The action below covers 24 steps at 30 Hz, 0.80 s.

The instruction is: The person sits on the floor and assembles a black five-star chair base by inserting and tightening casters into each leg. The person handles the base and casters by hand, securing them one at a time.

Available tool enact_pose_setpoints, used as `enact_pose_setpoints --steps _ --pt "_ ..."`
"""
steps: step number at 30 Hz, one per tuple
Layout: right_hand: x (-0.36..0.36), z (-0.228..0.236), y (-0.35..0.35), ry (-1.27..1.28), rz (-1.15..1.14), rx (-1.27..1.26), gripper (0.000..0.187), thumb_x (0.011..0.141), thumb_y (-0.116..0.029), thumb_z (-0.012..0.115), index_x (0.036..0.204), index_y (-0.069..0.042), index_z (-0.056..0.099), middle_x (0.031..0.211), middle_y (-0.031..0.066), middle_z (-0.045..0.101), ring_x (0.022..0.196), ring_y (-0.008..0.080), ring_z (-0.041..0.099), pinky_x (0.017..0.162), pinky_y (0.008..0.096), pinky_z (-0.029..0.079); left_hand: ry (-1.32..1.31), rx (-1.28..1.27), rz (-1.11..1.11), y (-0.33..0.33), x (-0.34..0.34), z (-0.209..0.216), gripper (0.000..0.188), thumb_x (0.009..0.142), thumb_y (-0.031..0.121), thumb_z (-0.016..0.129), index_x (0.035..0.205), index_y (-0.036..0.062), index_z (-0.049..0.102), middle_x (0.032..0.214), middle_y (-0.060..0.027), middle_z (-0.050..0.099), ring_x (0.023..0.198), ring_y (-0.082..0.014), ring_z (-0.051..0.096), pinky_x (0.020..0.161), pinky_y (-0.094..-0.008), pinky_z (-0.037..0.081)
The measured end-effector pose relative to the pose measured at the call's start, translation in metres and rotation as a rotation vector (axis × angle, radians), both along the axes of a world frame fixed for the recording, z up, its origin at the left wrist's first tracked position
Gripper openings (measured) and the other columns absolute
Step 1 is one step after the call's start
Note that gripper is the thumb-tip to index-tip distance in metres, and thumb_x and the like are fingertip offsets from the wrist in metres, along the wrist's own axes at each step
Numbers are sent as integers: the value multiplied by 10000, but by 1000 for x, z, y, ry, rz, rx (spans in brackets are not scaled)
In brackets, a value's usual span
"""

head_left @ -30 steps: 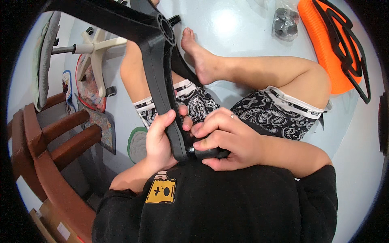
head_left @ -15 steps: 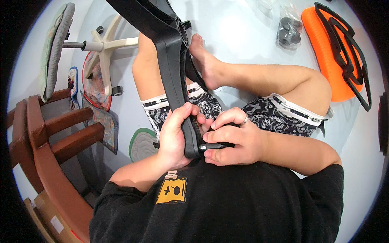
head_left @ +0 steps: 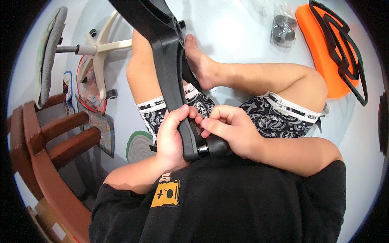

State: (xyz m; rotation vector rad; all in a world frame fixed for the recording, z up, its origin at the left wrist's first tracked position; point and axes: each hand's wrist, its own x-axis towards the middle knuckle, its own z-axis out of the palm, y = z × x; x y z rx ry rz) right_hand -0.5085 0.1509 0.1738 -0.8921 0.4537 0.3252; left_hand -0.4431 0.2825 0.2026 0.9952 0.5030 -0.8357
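Observation:
A black plastic chair base (head_left: pixel 170 69) lies across my lap, one of its legs running down toward my chest. My left hand (head_left: pixel 172 135) is wrapped round the near end of that leg, thumb on top and fingertips curling over the far edge. Beside the leg end is a black caster (head_left: pixel 218 146), a short shiny metal stem showing between the two. Over the caster, my right hand (head_left: pixel 233 129) has its thumb and forefinger pinched together, close to my left fingertips. Anything inside the pinch is too small or hidden to make out.
An orange seat cushion with a black frame (head_left: pixel 336 52) lies at the far right, near a clear bag of black parts (head_left: pixel 283 30). On the left are a brown wooden chair (head_left: pixel 52 162) and a tipped stool with a cream base (head_left: pixel 97 48). A grey round mat (head_left: pixel 142 148) lies nearby.
My right hand has come off the caster's side and risen to a pinch above it, leaving the caster and stem more exposed. My left hand keeps its hold on the leg.

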Motion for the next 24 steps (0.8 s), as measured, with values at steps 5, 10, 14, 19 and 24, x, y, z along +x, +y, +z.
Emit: enact_pose_setpoints --steps 5,10,14,19,24 --pt "-1 8 4 -290 -78 -402 145 790 -43 600 920 -62 538 719 55 605 636 111 589 571 256 458 -115 181 -70 -3 0 3 204 877 221 494 825 25 497 736 -89 539 637 -155 531 590 -270 450" --pt "0 10 1 -560 -134 -714 190 742 10 568 910 -78 549 788 79 591 640 262 589 599 322 467 -94 174 -65 1 -2 0 385 856 186 501 1209 32 476 946 -93 588 818 -170 567 764 -301 464" --pt "1 11 -12 -770 -40 -889 209 721 17 563 902 -86 555 786 83 591 635 302 564 592 358 450 -128 147 -74 -3 1 0 257 858 192 501 1055 27 493 855 -85 578 749 -169 558 693 -292 461" --pt "5 13 -12 -500 0 -683 97 863 39 443 884 -9 524 736 61 569 661 96 582 634 229 465 -68 213 20 -18 4 4 181 871 192 489 823 18 491 775 -83 530 678 -166 539 594 -292 474" --pt "17 4 -13 -336 -126 -389 85 844 -11 462 890 -53 520 672 67 599 588 128 586 554 268 464 44 85 -58 -26 15 4 190 843 235 544 769 74 476 687 -32 507 604 -141 524 582 -269 476"
